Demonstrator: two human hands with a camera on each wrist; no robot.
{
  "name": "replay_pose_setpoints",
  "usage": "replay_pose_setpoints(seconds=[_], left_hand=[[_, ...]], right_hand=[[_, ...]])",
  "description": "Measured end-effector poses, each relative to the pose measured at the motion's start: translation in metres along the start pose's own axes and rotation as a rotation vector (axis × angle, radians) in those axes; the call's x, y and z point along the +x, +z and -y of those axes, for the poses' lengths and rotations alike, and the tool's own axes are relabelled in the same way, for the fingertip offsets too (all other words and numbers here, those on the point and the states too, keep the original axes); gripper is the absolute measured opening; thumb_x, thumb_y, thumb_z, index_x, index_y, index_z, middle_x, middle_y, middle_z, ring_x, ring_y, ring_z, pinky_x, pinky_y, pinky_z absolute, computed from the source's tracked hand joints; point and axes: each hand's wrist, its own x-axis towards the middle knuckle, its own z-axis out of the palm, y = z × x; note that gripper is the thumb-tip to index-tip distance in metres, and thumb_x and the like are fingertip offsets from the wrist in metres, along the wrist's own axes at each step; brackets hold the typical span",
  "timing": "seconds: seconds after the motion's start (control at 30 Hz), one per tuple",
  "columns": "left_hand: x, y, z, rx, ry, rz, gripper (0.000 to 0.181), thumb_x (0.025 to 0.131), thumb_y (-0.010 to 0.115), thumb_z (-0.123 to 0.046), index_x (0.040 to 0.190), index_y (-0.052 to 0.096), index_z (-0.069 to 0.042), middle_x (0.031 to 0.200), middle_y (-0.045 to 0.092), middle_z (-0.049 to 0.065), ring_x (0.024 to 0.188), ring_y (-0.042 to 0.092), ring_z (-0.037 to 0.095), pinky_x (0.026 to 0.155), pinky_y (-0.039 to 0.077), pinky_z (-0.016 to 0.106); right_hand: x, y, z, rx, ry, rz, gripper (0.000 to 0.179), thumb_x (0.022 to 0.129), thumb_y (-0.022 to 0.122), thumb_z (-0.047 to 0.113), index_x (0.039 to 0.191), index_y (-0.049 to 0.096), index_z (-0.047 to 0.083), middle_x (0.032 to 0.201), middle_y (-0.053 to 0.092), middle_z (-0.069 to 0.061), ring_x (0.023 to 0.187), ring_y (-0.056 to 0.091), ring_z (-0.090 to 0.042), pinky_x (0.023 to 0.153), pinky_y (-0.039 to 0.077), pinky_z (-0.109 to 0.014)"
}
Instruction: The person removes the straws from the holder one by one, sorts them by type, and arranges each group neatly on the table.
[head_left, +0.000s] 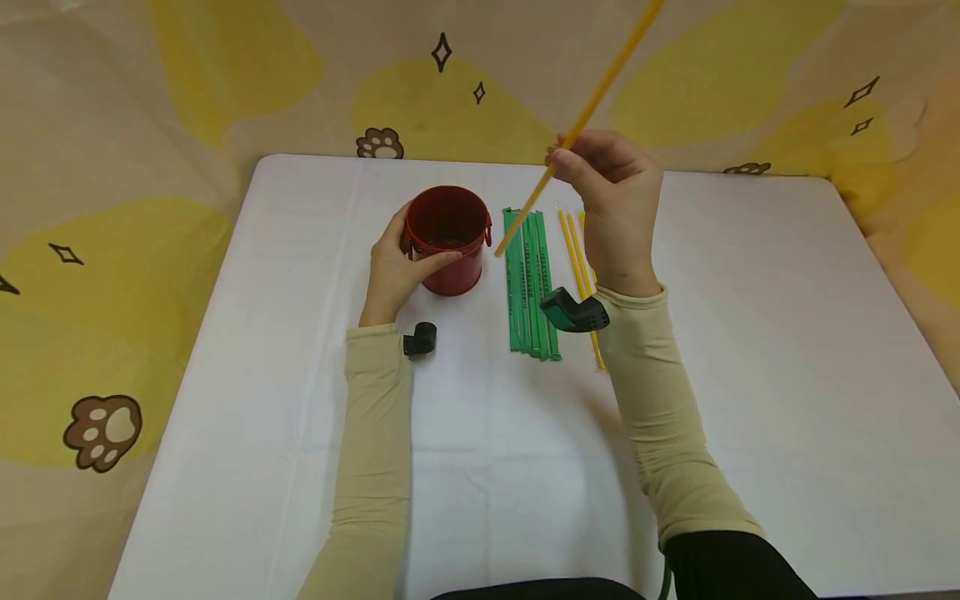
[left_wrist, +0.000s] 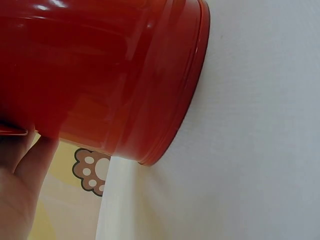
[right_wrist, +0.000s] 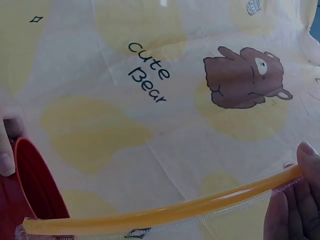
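My left hand (head_left: 393, 271) grips a small red metal bucket (head_left: 452, 273), thumb across its near rim and fingers round its left side. The bucket stands upright on the white table; the left wrist view shows its base against the cloth. Above and to the right, my right hand (head_left: 621, 204) pinches a long yellow straw (head_left: 606, 82) between thumb and fingers. This straw slants, its lower end just right of the bucket's rim in the head view. A clear wrapper around the straw (right_wrist: 170, 209) shows in the right wrist view.
Several green-wrapped sticks (head_left: 529, 283) lie side by side right of the bucket. Beside them lie more yellow straws (head_left: 574, 250), partly hidden by my right hand and wrist camera. A patterned yellow cloth (head_left: 480, 108) hangs behind the white table (head_left: 787, 375).
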Motion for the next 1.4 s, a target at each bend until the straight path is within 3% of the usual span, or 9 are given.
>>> replay_pose_setpoints(seconds=[0.2, 0.5, 0.67, 1.03, 1.4], left_hand=[[0.001, 0.0, 0.003, 0.004, 0.001, -0.001, 0.077, 0.076, 0.079, -0.007, 0.141, 0.038, -0.001, 0.138, 0.046, 0.014, 0.126, 0.043, 0.025, 0.103, 0.04, 0.034], [0.015, 0.0, 0.035, -0.013, 0.036, -0.009, 0.083, 0.072, 0.083, -0.012, 0.142, 0.04, -0.01, 0.137, 0.049, 0.004, 0.124, 0.045, 0.016, 0.102, 0.041, 0.031], [0.015, 0.0, 0.036, -0.007, 0.038, -0.01, 0.082, 0.072, 0.083, -0.015, 0.142, 0.04, -0.011, 0.137, 0.049, 0.003, 0.124, 0.044, 0.015, 0.102, 0.041, 0.03], [0.015, 0.0, 0.037, 0.01, 0.04, -0.012, 0.081, 0.073, 0.083, -0.017, 0.142, 0.041, -0.012, 0.137, 0.049, 0.002, 0.123, 0.044, 0.015, 0.101, 0.042, 0.031], [0.014, 0.0, 0.035, -0.003, 0.036, -0.011, 0.081, 0.073, 0.082, -0.017, 0.142, 0.04, -0.013, 0.137, 0.049, 0.002, 0.124, 0.043, 0.014, 0.101, 0.042, 0.031]], right_hand=[[-0.001, -0.011, 0.0, -0.004, -0.007, -0.006, 0.02, 0.08, 0.062, -0.018, 0.078, 0.07, 0.0, 0.081, 0.069, -0.012, 0.073, 0.067, -0.022, 0.073, 0.056, -0.033], [-0.004, -0.029, 0.003, -0.031, -0.008, -0.003, 0.012, 0.081, 0.063, -0.015, 0.082, 0.07, -0.005, 0.084, 0.068, -0.016, 0.075, 0.067, -0.023, 0.074, 0.056, -0.032], [-0.006, -0.037, 0.004, -0.055, -0.016, -0.009, 0.005, 0.081, 0.066, -0.011, 0.084, 0.069, -0.009, 0.086, 0.067, -0.018, 0.075, 0.066, -0.024, 0.076, 0.056, -0.033], [-0.011, -0.057, 0.006, -0.082, 0.001, -0.015, 0.007, 0.078, 0.07, -0.011, 0.084, 0.067, -0.013, 0.079, 0.069, -0.014, 0.071, 0.066, -0.023, 0.071, 0.056, -0.032], [-0.016, -0.08, 0.013, -0.064, 0.103, -0.072, 0.009, 0.077, 0.07, -0.012, 0.084, 0.067, -0.015, 0.081, 0.068, -0.018, 0.071, 0.066, -0.025, 0.072, 0.056, -0.031]])
